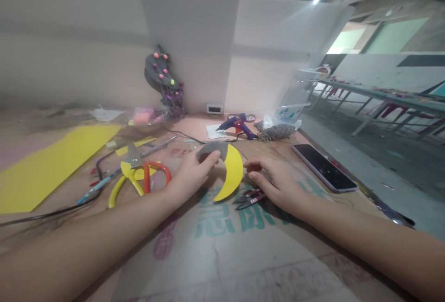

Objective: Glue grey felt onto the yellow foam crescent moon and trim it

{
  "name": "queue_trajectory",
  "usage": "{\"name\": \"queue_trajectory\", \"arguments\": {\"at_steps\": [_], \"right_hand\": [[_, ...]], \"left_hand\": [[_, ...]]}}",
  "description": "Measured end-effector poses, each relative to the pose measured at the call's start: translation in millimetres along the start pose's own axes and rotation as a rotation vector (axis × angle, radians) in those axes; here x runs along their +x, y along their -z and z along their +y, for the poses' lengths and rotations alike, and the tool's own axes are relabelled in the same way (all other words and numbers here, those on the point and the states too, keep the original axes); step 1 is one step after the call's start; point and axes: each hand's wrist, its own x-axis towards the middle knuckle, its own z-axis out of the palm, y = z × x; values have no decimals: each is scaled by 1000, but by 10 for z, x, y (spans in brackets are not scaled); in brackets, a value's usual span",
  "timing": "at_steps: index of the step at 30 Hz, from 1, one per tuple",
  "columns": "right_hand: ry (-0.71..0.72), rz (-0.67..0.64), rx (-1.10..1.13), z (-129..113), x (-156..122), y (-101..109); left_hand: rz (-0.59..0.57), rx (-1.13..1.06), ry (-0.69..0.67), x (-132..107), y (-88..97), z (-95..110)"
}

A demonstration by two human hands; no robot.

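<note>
Pale panels [194, 37] back the table [271, 265], which carries one phone [325, 167]. The left grip [193, 170], thumb against fingers, pinches one flat grey-and-yellow crescent [235, 172] above it, long axis roughly near-to-far, yellow tip toward the person. The right grip [276, 179], half-curled, parted and empty, hangs beside it.

The left hand [196, 170] and the right hand [276, 179] are bare, with slender fingers [257, 163] and a rounded thumb [210, 158]. The left forearm [104, 234] and right forearm [365, 241] are bare too, smooth in outline, slim at the wrists [171, 191] and widening towards the edges of view, where they are cut off. Finer nail detail is too blurred to tell.
</note>
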Motion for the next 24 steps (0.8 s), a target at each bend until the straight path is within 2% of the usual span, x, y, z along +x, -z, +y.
{"name": "queue_trajectory", "arguments": {"at_steps": [4,9,12,15,18,20,22,24], "right_hand": [[-90,-7,79,-1,40,-20],[1,0,105,-26,34,-21],[16,22,123,-41,15,-30],[4,102,110,-63,-3,-32],[27,228,57,-72,-23,-19],[53,281,4,-53,-33,-1],[103,258,-96,-10,-34,24],[199,176,-262,46,-29,52]], "left_hand": [[-50,-17,-41,-39,-10,54],[-120,25,-58,-98,-14,116],[-117,13,-45,-101,-12,108],[-75,20,-24,-98,-12,83],[-104,45,44,-116,-6,80],[-157,70,17,-134,5,95],[-214,94,-77,-144,16,111],[-262,108,-152,-137,22,108]]}}
